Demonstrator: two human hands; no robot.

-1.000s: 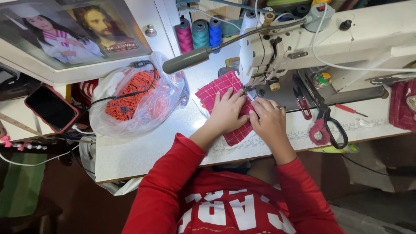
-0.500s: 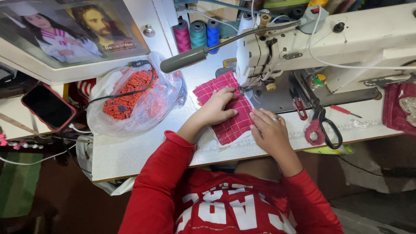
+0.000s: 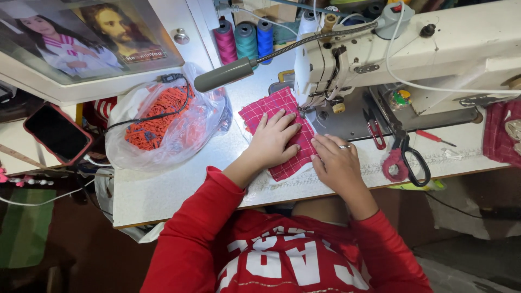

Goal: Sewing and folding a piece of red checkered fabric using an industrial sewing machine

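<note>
Head view: red sleeves nearest the camera. Left hand [image 3: 274,138] lies flat, fingers spread, pressing on the red checked fabric piece [image 3: 279,135]. Right hand [image 3: 336,163] is flat too, fingers together, touching the fabric's right edge; neither hand grips anything. Fabric lies on the white table [image 3: 163,187], its far end under the needle of the cream sewing machine [image 3: 407,49]. Black-handled scissors [image 3: 410,157] right of the hands. Clear plastic bag of orange trim [image 3: 163,122] to the left. Thread spools [image 3: 247,38] furthest back.

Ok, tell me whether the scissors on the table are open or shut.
Shut: the scissors lie flat by the right hand, blades together, showing no gap.
</note>
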